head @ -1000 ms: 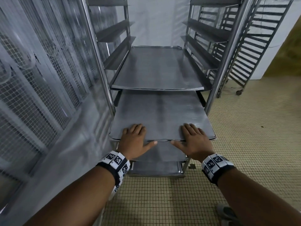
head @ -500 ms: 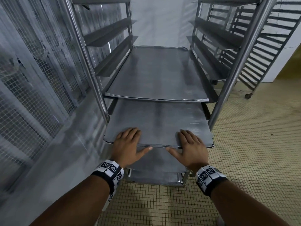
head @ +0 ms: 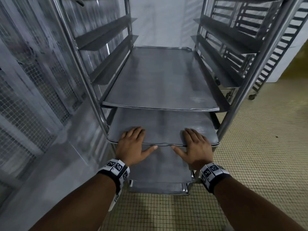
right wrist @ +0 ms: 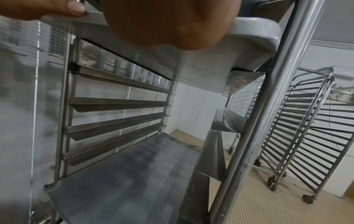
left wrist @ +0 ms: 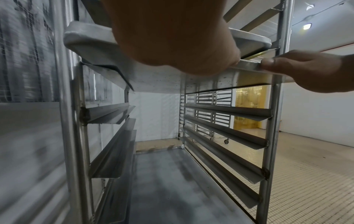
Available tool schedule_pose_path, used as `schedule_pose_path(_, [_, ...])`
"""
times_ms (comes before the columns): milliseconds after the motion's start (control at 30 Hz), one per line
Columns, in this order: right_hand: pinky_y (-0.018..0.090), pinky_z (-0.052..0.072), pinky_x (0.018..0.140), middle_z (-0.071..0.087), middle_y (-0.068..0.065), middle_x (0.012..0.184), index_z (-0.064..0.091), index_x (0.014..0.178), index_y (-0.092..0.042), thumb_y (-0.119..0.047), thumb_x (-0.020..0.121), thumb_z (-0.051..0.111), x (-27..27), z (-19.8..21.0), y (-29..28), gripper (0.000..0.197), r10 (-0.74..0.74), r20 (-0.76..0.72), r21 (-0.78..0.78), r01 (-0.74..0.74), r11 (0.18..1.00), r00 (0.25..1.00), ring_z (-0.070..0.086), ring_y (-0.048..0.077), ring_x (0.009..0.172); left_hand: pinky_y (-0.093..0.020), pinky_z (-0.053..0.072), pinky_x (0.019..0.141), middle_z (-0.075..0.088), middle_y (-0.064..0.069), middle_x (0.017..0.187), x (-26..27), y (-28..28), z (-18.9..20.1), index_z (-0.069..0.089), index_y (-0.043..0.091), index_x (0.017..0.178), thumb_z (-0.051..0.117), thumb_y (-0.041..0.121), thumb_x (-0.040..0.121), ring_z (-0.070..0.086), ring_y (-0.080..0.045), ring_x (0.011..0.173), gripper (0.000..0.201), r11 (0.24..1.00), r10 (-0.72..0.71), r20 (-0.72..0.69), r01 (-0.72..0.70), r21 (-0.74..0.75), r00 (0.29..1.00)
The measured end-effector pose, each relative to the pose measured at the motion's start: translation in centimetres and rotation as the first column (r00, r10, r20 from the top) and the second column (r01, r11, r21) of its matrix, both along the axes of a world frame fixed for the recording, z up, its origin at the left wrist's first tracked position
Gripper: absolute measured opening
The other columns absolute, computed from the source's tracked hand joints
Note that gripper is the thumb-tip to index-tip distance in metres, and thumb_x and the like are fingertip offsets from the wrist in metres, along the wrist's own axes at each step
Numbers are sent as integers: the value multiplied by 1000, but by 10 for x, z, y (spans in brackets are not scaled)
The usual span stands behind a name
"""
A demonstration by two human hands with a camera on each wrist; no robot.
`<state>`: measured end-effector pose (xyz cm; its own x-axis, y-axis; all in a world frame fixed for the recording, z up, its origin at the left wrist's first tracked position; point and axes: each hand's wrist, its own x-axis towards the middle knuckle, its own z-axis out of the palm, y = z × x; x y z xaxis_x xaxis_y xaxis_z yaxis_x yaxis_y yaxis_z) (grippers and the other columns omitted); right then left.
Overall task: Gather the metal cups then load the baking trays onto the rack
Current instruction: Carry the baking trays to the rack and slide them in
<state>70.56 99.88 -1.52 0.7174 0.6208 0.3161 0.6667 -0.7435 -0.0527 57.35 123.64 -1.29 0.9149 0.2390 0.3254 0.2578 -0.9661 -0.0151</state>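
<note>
- My wristbands carry black-and-white square codes; I can read no words on them, nor on any metalwork
- My left hand and right hand lie flat, fingers straight, on the near edge of the baking tray, thumbs spread below the rim
- That tray sits partly in the rack, under a second tray pushed fully in
- A lower tray is beneath my wrists
- Wire mesh panel to my left, another wheeled rack on the tiled floor to my right

Your rack stands on the tiled floor; at twelve o'clock one baking tray sits on its runners, another tray directly beneath.
</note>
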Motion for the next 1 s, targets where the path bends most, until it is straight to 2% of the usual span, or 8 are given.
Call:
schedule_pose_path(300, [40, 43, 101, 60, 1, 137, 59, 132, -20, -86, 83, 31, 24, 2, 29, 87, -31, 6, 33, 31, 999, 1000, 53, 22, 128, -42, 45, 96, 62, -7, 134, 32, 33, -2, 64, 12, 125, 36, 82, 85, 55, -27, 125, 85, 999, -36, 37, 37, -8, 999])
schedule_pose_path(500, [40, 41, 104, 57, -1, 139, 54, 136, -23, -87, 84, 30, 39, 5, 38, 86, -42, 14, 4, 42, 999, 999, 50, 21, 130, -42, 46, 94, 62, -8, 134, 49, 43, -3, 64, 12, 125, 38, 81, 85, 56, -28, 123, 84, 999, -47, 59, 48, -9, 997])
schedule_pose_path(700, [39, 41, 104, 57, -1, 138, 53, 137, -22, -85, 86, 29, 53, 9, 48, 84, -49, 8, -9, 49, 999, 999, 50, 21, 130, -42, 45, 93, 60, -7, 135, 65, 53, -1, 61, 13, 127, 29, 82, 86, 55, -29, 122, 87, 998, -59, 49, 60, -7, 997])
schedule_pose_path(867, [38, 42, 100, 60, -2, 133, 56, 133, -23, -84, 86, 30, 63, 9, 54, 81, -61, -7, -11, 60, 998, 998, 52, 21, 126, -42, 44, 89, 60, -3, 129, 76, 58, 3, 58, 16, 123, 31, 81, 86, 54, -28, 116, 80, 997, -75, 42, 75, -7, 996])
schedule_pose_path(1000, [41, 36, 106, 53, -2, 144, 50, 140, -24, -83, 88, 28, 62, 9, 57, 81, -85, -44, -29, 84, 996, 995, 44, 20, 136, -43, 43, 87, 59, -3, 128, 80, 62, 4, 58, 15, 125, 27, 82, 86, 53, -29, 116, 83, 997, -72, 14, 72, -12, 997])
